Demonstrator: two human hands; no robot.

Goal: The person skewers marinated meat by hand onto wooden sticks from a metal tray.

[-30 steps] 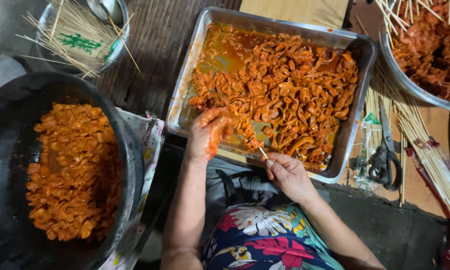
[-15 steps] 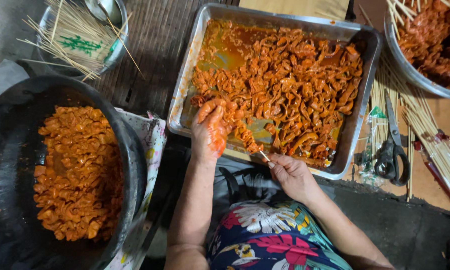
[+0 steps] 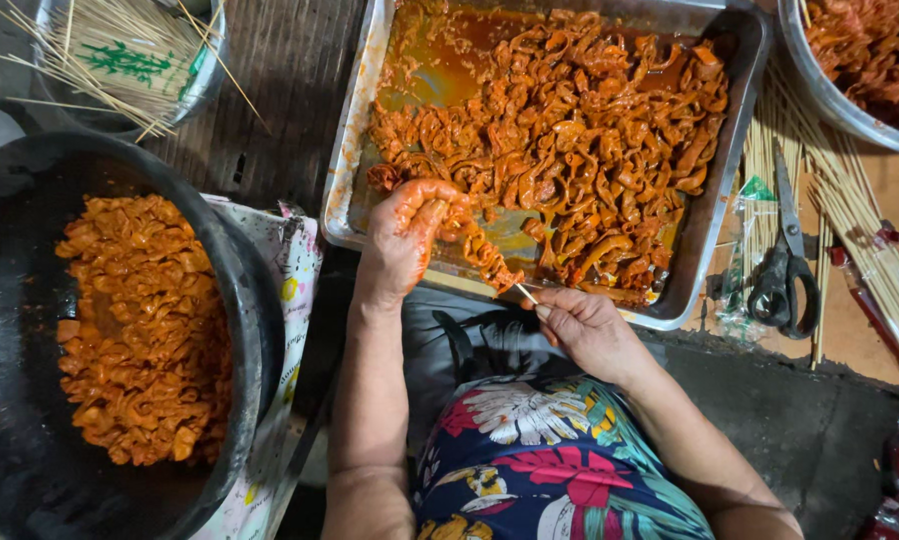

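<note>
Running on a slant from lower right to upper left at the frame's centre, the thin wooden skewer (image 3: 510, 284) has its bare butt pinched in the closed fingers of the right hand (image 3: 588, 330), just below the near rim of the metal tray (image 3: 705, 250). Its loaded end points up into the sauce-coated left hand (image 3: 408, 235), which is curled shut around the threaded orange meat pieces (image 3: 478, 250), wrist bent over the tray's lower edge.
</note>
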